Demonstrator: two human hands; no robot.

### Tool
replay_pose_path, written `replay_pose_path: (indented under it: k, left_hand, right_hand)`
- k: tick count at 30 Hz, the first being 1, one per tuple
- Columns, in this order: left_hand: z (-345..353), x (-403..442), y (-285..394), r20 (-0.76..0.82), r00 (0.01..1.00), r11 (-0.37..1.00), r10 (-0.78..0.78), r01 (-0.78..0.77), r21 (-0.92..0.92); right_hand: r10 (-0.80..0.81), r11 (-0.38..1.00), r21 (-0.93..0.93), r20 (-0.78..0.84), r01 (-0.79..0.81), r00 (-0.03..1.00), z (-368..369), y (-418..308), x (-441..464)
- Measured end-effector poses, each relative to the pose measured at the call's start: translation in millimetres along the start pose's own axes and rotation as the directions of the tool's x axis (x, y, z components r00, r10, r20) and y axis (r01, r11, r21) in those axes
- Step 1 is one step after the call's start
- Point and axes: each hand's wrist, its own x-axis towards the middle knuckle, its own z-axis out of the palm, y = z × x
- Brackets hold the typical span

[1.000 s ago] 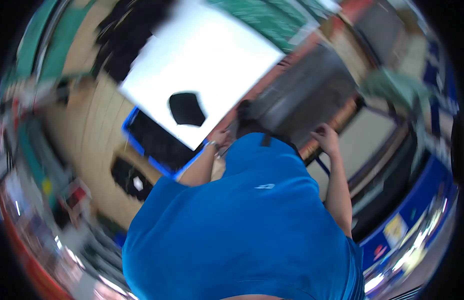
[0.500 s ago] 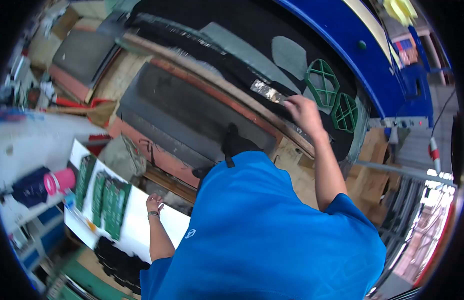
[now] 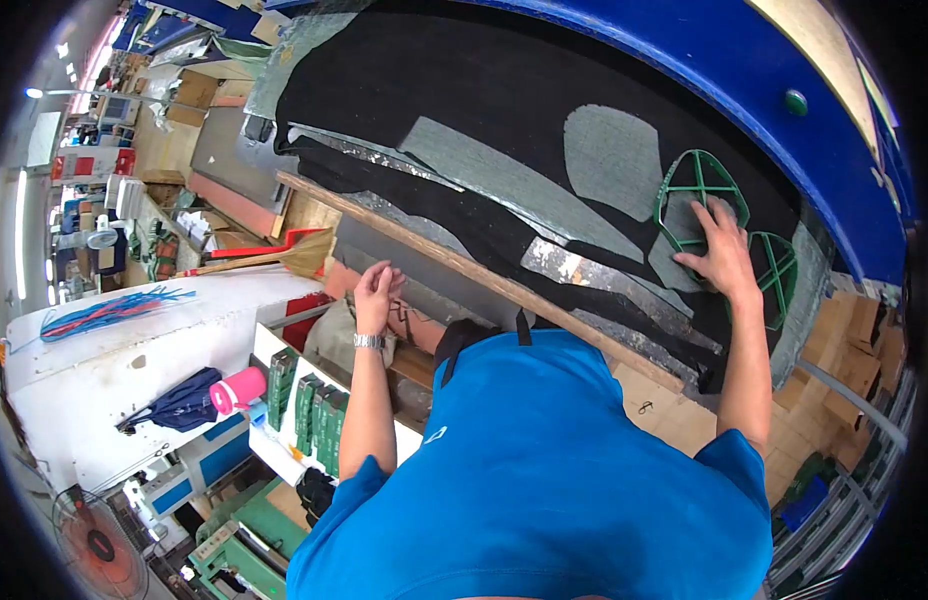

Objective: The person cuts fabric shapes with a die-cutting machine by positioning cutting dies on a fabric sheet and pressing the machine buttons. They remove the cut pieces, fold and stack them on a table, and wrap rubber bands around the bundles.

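My right hand (image 3: 722,252), fingers spread, reaches over the left one of two green cutting dies (image 3: 667,190); whether it presses on the metal I cannot tell. The other green die (image 3: 781,268) lies just right of my wrist. Beneath them spreads a black sheet of material (image 3: 464,85) with a rounded cut-out (image 3: 612,160) and a long cut-out (image 3: 524,185) showing the grey surface below. My left hand (image 3: 377,292) hangs in the air on the near side of the wooden rail (image 3: 464,270). Its fingers are loosely bent and nothing shows in them.
A blue machine beam (image 3: 724,75) with a green button crosses the far side. Left of me, several green blocks (image 3: 306,410) stand on a white table beside a pink jug (image 3: 238,390). A fan (image 3: 99,545) is at lower left, cardboard boxes (image 3: 852,355) at right.
My right hand has moved from the near edge of the black material to the left green die. The left hand has lifted off from above the white table. My view has swung.
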Motion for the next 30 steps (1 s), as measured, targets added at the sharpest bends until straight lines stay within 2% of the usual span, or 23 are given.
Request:
replay_pose_path:
  k: [1, 4, 5, 10, 12, 14, 15, 16, 17, 18, 19, 20, 22, 23, 24, 27, 30]
  left_hand:
    - [0.9, 8.8, 15.0, -0.007, 1.000, 1.000, 0.000, 0.000, 0.012]
    - [-2.0, 39.5, 48.3, 0.028, 0.998, 0.995, 0.062, -0.064, 0.076]
    - [-6.2, 51.7, 58.1, 0.024, 0.995, 0.993, 0.100, -0.101, 0.055]
    - [-15.6, 119.6, 109.9, 0.044, 0.977, 0.978, 0.207, -0.205, -0.044]
    - [-11.2, 142.9, 134.2, 0.026, 0.974, 0.974, 0.223, -0.222, -0.040]
    - [-15.7, 177.4, 149.6, 0.047, 0.950, 0.948, 0.310, -0.312, 0.063]
    - [-24.6, 200.7, 153.6, 0.042, 0.952, 0.950, 0.303, -0.305, 0.059]
    - [-33.4, 224.0, 157.0, 0.013, 0.900, 0.876, 0.435, -0.426, 0.227]
    - [-44.9, 244.5, 159.4, 0.006, 0.833, 0.764, 0.554, -0.511, 0.393]
    - [-57.4, 266.4, 161.7, -0.059, 0.758, 0.697, 0.649, -0.563, 0.444]
    - [-72.7, 286.3, 166.1, -0.088, 0.722, 0.620, 0.686, -0.516, 0.591]
    - [-88.7, 305.5, 171.5, -0.104, 0.682, 0.527, 0.724, -0.448, 0.722]
    - [-117.8, 341.4, 177.8, -0.124, 0.638, 0.452, 0.760, -0.383, 0.805]
    - [-128.7, 355.5, 180.3, -0.141, 0.649, 0.427, 0.748, -0.308, 0.850]
    - [-136.5, 369.0, 182.3, -0.142, 0.655, 0.431, 0.742, -0.304, 0.849]
    - [-153.2, 393.4, 187.7, -0.112, 0.839, 0.659, 0.533, -0.329, 0.676]
    - [-149.8, 396.1, 197.7, -0.094, 0.900, 0.738, 0.425, -0.285, 0.612]
  right_hand:
    - [0.050, 0.998, 0.030, 0.068, -0.052, 0.996, -4.8, -1.4, 3.6]
    - [0.037, 0.999, 0.033, 0.101, -0.041, 0.994, -7.8, -4.4, 12.7]
    - [0.076, 0.991, 0.095, 0.147, -0.090, 0.986, -6.8, -5.7, 17.0]
    - [0.104, 0.967, 0.216, 0.143, -0.133, 0.984, -2.9, -8.6, 22.2]
    - [0.129, 0.978, 0.144, 0.150, -0.151, 0.980, -4.4, -16.8, 22.7]
    - [0.138, 0.980, 0.127, 0.132, -0.155, 0.982, -0.6, -17.3, 25.5]
    - [0.171, 0.964, 0.183, 0.124, -0.192, 0.977, -9.3, -33.8, 28.5]
    - [0.166, 0.967, 0.173, 0.130, -0.187, 0.977, -10.5, -48.1, 31.1]
    - [0.177, 0.945, 0.261, 0.102, -0.198, 0.979, -12.0, -59.2, 32.6]
    - [0.187, 0.917, 0.346, 0.071, -0.200, 0.980, -13.9, -71.3, 37.6]
    - [0.172, 0.910, 0.374, 0.051, -0.178, 0.984, -17.0, -96.9, 45.2]
    - [0.162, 0.938, 0.305, 0.041, -0.167, 0.986, -20.1, -123.5, 54.1]
    - [0.133, 0.927, 0.349, 0.041, -0.139, 0.990, -22.4, -180.6, 81.3]
    - [0.096, 0.934, 0.346, 0.008, -0.093, 0.995, -14.8, -197.8, 94.3]
    - [0.096, 0.935, 0.342, 0.016, -0.096, 0.995, -12.6, -217.8, 109.2]
    - [0.006, 0.909, 0.417, 0.023, -0.015, 1.000, -5.6, -277.3, 157.6]
    - [-0.087, 0.926, 0.370, 0.010, 0.077, 0.996, 8.2, -317.8, 197.7]
